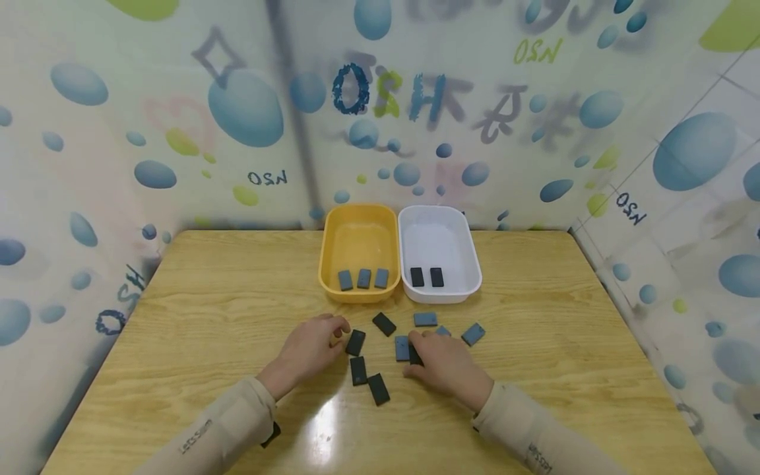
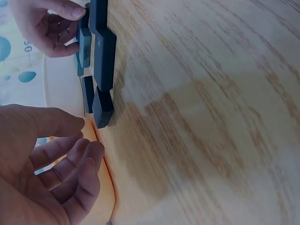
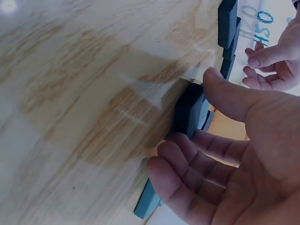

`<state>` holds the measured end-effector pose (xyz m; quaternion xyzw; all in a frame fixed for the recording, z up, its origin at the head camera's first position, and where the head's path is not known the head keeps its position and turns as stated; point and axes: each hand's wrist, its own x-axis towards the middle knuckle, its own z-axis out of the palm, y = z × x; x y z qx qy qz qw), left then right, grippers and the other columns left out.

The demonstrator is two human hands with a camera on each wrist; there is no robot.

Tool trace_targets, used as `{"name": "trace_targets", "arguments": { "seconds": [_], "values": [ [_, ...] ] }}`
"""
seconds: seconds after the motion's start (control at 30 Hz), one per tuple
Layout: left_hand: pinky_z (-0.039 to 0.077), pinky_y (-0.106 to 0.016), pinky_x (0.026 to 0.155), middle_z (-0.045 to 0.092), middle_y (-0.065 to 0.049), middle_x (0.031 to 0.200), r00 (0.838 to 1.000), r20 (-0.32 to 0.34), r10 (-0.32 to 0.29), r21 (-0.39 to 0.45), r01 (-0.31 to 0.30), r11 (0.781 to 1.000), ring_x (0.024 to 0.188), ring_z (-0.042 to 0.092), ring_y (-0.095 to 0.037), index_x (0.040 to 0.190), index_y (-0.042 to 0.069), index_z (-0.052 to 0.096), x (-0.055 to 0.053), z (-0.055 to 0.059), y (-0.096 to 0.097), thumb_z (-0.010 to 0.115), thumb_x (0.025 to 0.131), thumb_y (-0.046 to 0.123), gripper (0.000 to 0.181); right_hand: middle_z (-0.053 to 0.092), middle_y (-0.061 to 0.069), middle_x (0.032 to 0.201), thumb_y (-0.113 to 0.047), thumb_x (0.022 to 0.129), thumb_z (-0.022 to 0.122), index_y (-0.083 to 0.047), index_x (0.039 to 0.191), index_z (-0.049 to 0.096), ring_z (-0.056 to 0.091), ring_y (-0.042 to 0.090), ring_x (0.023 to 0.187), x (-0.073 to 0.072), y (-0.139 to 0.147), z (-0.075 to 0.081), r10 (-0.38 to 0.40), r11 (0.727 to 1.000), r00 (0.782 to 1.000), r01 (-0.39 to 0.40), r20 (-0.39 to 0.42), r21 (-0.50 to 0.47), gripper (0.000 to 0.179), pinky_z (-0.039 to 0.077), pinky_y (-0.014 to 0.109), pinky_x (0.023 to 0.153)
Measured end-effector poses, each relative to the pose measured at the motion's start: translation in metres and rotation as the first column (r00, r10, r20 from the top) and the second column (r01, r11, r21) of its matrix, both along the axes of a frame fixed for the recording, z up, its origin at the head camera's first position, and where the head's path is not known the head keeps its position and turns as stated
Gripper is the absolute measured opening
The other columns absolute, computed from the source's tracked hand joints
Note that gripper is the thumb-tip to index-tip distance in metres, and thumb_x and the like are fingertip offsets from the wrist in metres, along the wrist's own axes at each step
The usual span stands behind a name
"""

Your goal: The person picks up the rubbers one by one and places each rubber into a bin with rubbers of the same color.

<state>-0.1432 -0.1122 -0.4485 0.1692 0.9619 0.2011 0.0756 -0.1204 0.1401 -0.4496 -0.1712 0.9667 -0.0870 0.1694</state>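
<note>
From your hands the pale wood of the tabletop (image 1: 208, 297) ran well out to the left and right edges. Ahead, the yellow bin (image 1: 359, 297) and the white bin (image 1: 442, 298) stood side by side at the far edge, open tops up, their low front walls facing you. Your left hand (image 1: 309, 348) hung just left of a slanted black block (image 1: 355, 342), thumb and fingers loosely bent and apart, holding nothing. Your right hand (image 1: 445, 364) had thumb and fingers curled round the rightmost black block (image 1: 415, 356), which was just beside a blue block (image 1: 402, 348); how firmly they pressed could not be told. Three more black blocks (image 1: 358, 371) lay askew between the hands, with narrow strips of wood among them. Your right hand hid much of its block in the head view and partly covered a second blue block (image 1: 442, 331); the right wrist view showed the gripped block better, dark and thick-edged. A dark thing (image 1: 272, 435) at the left cuff was mostly under the sleeve and could not be identified. In the left wrist view the blocks overlapped, count unsure. All blocks were small, flat and rectangular. Two further blue blocks (image 1: 473, 334) lay beyond your right hand; three grey-blue blocks (image 1: 364, 278) sat in the yellow bin, two dark blocks (image 1: 437, 277) in the white one.
</note>
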Motion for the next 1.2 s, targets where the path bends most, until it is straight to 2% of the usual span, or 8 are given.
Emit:
{"name": "trace_targets", "arguments": {
  "seconds": [0.23, 0.6, 0.93, 1.2],
  "values": [
    [0.051, -0.032, 0.065, 0.067, 0.001, 0.093, 1.0, 0.0, 0.004, 0.004, -0.004, 1.0, 0.076, 0.062, -0.014, 0.101, 0.017, 0.07, 0.0, 0.0, 0.0, 0.073, 0.083, 0.016, 0.018, 0.064, 0.008, 0.095, -0.037, 0.087, 0.072, -0.011, 0.116, 0.058, 0.061, 0.021, 0.078, 0.002, 0.001, -0.005, 0.005, 1.0, 1.0, -0.005, -0.011, -0.024, 0.041, 0.05, 0.038, 0.063],
    [0.052, -0.031, 0.066, 0.068, 0.001, 0.094, 1.0, -0.006, 0.004, 0.004, -0.004, 1.0, 0.078, 0.063, -0.014, 0.101, 0.016, 0.071, 0.0, 0.0, 0.0, 0.074, 0.083, 0.016, 0.019, 0.059, 0.012, 0.1, -0.011, 0.086, 0.065, -0.012, 0.116, 0.056, 0.057, 0.023, 0.072, 0.005, 0.005, -0.005, 0.013, 0.997, 0.998, -0.018, -0.06, -0.077, 0.031, 0.05, 0.039, 0.063],
    [0.052, -0.031, 0.067, 0.068, 0.001, 0.094, 1.0, -0.003, 0.011, 0.006, -0.011, 1.0, 0.078, 0.062, -0.013, 0.101, 0.017, 0.071, -0.001, -0.002, 0.0, 0.073, 0.084, 0.016, 0.018, 0.058, 0.009, 0.102, -0.01, 0.085, 0.064, -0.015, 0.12, 0.057, 0.055, 0.018, 0.076, 0.001, 0.01, 0.005, 0.014, 0.996, 0.999, -0.018, -0.043, -0.086, 0.036, 0.05, 0.036, 0.066],
    [0.052, -0.031, 0.067, 0.068, 0.001, 0.094, 1.0, -0.013, 0.01, 0.013, -0.01, 1.0, 0.079, 0.063, -0.013, 0.101, 0.016, 0.071, -0.001, -0.003, -0.001, 0.073, 0.083, 0.016, 0.018, 0.059, 0.008, 0.1, -0.011, 0.086, 0.066, -0.016, 0.116, 0.059, 0.054, 0.017, 0.076, -0.003, 0.015, 0.019, 0.09, 0.992, 0.992, -0.097, -0.084, -0.075, 0.031, 0.049, 0.035, 0.065]
  ]
}}
